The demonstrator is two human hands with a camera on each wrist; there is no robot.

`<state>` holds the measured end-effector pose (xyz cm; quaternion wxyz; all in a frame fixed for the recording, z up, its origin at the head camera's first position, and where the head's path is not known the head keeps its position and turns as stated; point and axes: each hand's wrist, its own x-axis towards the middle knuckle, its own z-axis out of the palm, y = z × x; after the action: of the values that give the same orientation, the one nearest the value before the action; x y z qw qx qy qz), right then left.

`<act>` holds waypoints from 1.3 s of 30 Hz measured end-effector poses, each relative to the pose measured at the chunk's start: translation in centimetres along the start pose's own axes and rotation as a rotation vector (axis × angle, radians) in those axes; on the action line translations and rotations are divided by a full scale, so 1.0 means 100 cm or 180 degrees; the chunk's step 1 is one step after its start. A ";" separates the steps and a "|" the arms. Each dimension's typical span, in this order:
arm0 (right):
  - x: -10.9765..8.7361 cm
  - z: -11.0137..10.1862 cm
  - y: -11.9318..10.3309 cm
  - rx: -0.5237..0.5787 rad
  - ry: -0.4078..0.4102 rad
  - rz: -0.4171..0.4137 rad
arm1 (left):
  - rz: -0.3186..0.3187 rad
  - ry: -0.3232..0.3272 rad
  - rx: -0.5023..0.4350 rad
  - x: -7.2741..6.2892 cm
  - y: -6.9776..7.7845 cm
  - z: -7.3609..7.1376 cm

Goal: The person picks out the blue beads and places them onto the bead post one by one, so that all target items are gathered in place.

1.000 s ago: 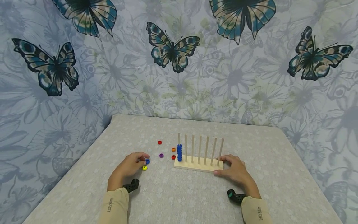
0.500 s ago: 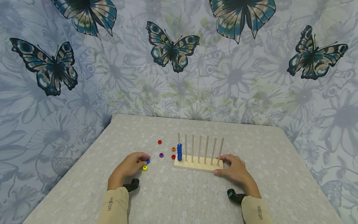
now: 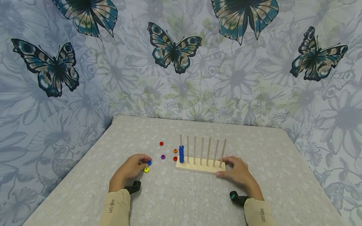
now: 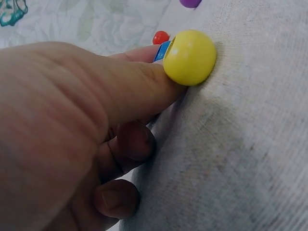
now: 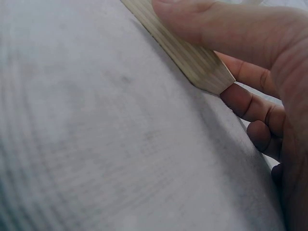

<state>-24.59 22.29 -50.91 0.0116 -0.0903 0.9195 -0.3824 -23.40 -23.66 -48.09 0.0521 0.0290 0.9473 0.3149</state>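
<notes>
Between thumb and index finger, my left hand [image 3: 132,166] pinches a blue bead [image 3: 149,163] low over the table. A yellow bead [image 3: 146,169] lies right beside the thumb; in the left wrist view this yellow bead [image 4: 190,57] covers most of the blue bead [image 4: 161,51]. To the right stands a wooden peg rack [image 3: 200,165] with several upright pegs, and a stack of blue beads [image 3: 181,153] fills much of its leftmost peg. My right hand [image 3: 237,171] grips the rack's right end, thumb along the front edge of the wooden base [image 5: 192,53] and fingers behind.
A purple bead [image 3: 163,157] lies between the left hand and the rack. Close to the rack's left end are an orange bead [image 3: 175,151] and a red bead [image 3: 175,158]; another red bead [image 3: 161,143] sits farther back. A patterned cloth covers the table [image 3: 181,197].
</notes>
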 end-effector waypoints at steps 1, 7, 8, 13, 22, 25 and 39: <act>0.000 0.000 0.000 -0.0001 0.0000 -0.0006 | -0.0007 0.0008 0.0001 0.000 0.000 0.000; 0.000 -0.001 0.000 -0.0032 0.0004 -0.0005 | -0.0055 0.0061 0.0004 -0.001 0.001 0.000; 0.000 -0.001 0.000 -0.0042 0.0006 -0.0008 | -0.0076 0.0070 0.0006 -0.001 0.001 0.000; -0.001 0.000 0.001 -0.0065 0.0011 -0.0018 | -0.0144 0.0088 0.0032 0.001 -0.001 0.001; -0.001 -0.001 0.000 -0.0011 0.0029 -0.0070 | -0.0005 0.0210 0.0021 0.001 -0.002 0.002; -0.001 -0.001 -0.001 -0.0013 0.0028 -0.0071 | -0.0010 0.0270 0.0007 0.001 -0.002 0.002; 0.001 0.000 0.001 -0.0003 0.0022 -0.0076 | 0.0169 0.0941 -0.0074 0.002 0.013 0.000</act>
<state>-24.75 22.36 -50.97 0.0038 -0.0999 0.9186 -0.3824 -23.58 -22.61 -47.36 -0.0961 0.0068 0.9398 0.3279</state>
